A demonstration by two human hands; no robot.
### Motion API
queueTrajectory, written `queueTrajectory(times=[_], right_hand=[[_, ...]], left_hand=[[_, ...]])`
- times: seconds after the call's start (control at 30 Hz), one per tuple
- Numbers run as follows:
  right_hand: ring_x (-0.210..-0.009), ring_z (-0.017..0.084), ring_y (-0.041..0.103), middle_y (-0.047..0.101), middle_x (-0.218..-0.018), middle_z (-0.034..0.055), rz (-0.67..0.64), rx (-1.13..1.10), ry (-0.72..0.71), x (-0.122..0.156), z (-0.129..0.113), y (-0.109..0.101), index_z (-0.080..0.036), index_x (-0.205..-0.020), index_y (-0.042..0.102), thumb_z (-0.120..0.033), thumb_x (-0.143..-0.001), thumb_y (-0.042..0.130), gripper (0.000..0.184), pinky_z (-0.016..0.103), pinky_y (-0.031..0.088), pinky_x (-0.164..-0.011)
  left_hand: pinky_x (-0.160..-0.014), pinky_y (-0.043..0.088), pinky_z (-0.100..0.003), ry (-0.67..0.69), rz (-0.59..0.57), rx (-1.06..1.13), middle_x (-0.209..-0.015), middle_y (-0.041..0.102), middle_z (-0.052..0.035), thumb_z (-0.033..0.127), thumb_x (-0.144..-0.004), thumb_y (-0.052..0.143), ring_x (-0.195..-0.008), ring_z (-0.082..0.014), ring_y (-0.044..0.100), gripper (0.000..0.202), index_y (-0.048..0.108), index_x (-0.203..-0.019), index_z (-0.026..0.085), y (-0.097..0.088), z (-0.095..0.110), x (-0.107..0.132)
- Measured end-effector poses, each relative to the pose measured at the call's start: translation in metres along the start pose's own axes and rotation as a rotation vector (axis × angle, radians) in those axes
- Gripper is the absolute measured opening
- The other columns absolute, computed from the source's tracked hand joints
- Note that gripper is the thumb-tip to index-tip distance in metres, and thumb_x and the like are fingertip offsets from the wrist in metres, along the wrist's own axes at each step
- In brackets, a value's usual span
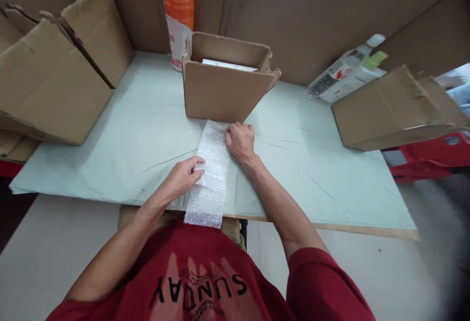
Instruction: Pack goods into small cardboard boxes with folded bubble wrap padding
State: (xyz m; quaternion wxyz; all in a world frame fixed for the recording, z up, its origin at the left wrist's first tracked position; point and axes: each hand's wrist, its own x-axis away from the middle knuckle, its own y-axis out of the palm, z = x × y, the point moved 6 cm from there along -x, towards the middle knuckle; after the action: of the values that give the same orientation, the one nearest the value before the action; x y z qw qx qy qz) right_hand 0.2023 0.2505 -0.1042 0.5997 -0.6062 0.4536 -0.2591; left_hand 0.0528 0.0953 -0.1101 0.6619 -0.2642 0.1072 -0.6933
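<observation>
Thumb and forefinger of the left hand [189, 171] stand slightly apart at the left edge of a strip of bubble wrap [211, 164]; whether they pinch the film, I cannot tell. Curled into a loose fist, the right hand [240, 140] rests against the strip's other edge, a little farther from the body than the left; its fingertips are hidden, so whether it grips anything cannot be told.

Between the two hands the wrap lies lengthwise, its near end reaching past the table edge toward the wearer's red shirt [205, 269]. Under both hands is a table [121, 154] with a pale green cover.

Just beyond the right hand, at the wrap's far end, stands an open cardboard box [218, 91] with something white [229, 65] inside. Past that box, on the left hand's side, is an orange bottle [178, 5] with a white label.

Well out to the left of the left hand are larger cartons [55, 81]. Far to the right of the right hand sits another carton [385, 108]; behind it, a clear bottle [340, 74] and a green-capped white bottle [350, 83] appear tilted.
</observation>
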Motion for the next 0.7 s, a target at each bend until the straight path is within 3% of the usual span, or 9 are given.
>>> queueTrajectory(times=[0.2, 0.33, 0.43, 0.5, 0.6, 0.7], right_hand=[[-0.099, 0.033, 0.055, 0.069, -0.099, 0.0159, 0.004, 0.036, 0.024, -0.001, 0.004, -0.008, -0.014, -0.098, 0.069, -0.018, -0.093, 0.048, 0.022, 0.045, 0.032, -0.086], [-0.103, 0.035, 0.055, 0.069, -0.105, 0.0189, -0.081, 0.037, 0.044, -0.008, 0.005, 0.005, -0.013, -0.100, 0.069, -0.018, -0.092, 0.049, 0.023, 0.046, 0.033, -0.087], [-0.110, 0.036, 0.055, 0.067, -0.119, 0.0189, -0.054, -0.013, 0.064, 0.002, 0.010, -0.001, -0.013, -0.114, 0.067, -0.022, -0.091, 0.053, 0.028, 0.047, 0.035, -0.091], [-0.117, 0.035, 0.054, 0.063, -0.131, 0.0169, -0.030, -0.093, 0.026, 0.024, 0.012, -0.016, -0.015, -0.126, 0.062, -0.025, -0.091, 0.056, 0.037, 0.049, 0.037, -0.095], [-0.125, 0.033, 0.054, 0.059, -0.141, 0.0132, -0.126, -0.238, -0.222, 0.086, 0.000, -0.043, -0.021, -0.138, 0.055, -0.028, -0.093, 0.057, 0.045, 0.049, 0.041, -0.099], [-0.134, 0.035, 0.049, 0.045, -0.156, 0.0173, -0.278, -0.278, -0.476, 0.163, -0.027, -0.060, -0.022, -0.150, 0.044, -0.030, -0.087, 0.069, 0.068, 0.051, 0.043, -0.102]], left_hand=[[-0.060, 0.037, -0.027, -0.002, -0.041, -0.036, -0.064, 0.051, 0.0034, 0.030, -0.084, 0.055, -0.058, -0.0150, 0.047, 0.036, 0.072, -0.114, 0.018, 0.004, 0.007, 0.000], [-0.063, 0.039, -0.028, 0.011, -0.141, -0.214, -0.066, 0.059, 0.0012, 0.032, -0.085, 0.059, -0.061, -0.0186, 0.054, 0.046, 0.068, -0.129, 0.021, 0.006, 0.012, 0.001], [-0.067, 0.042, -0.030, 0.045, -0.173, -0.388, -0.070, 0.064, -0.0011, 0.036, -0.088, 0.059, -0.067, -0.0217, 0.059, 0.052, 0.061, -0.139, 0.023, -0.003, 0.012, 0.016], [-0.073, 0.047, -0.032, 0.084, -0.129, -0.478, -0.080, 0.068, -0.0039, 0.033, -0.090, 0.057, -0.075, -0.0232, 0.062, 0.049, 0.061, -0.138, 0.024, -0.014, 0.009, 0.031], [-0.091, 0.051, -0.039, 0.270, -0.057, -0.544, -0.113, 0.070, -0.0103, 0.021, -0.090, 0.051, -0.105, -0.0275, 0.064, 0.045, 0.063, -0.133, 0.024, -0.026, 0.008, 0.057], [-0.114, 0.040, -0.047, 0.523, -0.114, -0.579, -0.155, 0.049, -0.0121, 0.007, -0.083, 0.047, -0.146, -0.0312, 0.040, 0.060, 0.057, -0.140, 0.023, -0.021, 0.008, 0.080]])
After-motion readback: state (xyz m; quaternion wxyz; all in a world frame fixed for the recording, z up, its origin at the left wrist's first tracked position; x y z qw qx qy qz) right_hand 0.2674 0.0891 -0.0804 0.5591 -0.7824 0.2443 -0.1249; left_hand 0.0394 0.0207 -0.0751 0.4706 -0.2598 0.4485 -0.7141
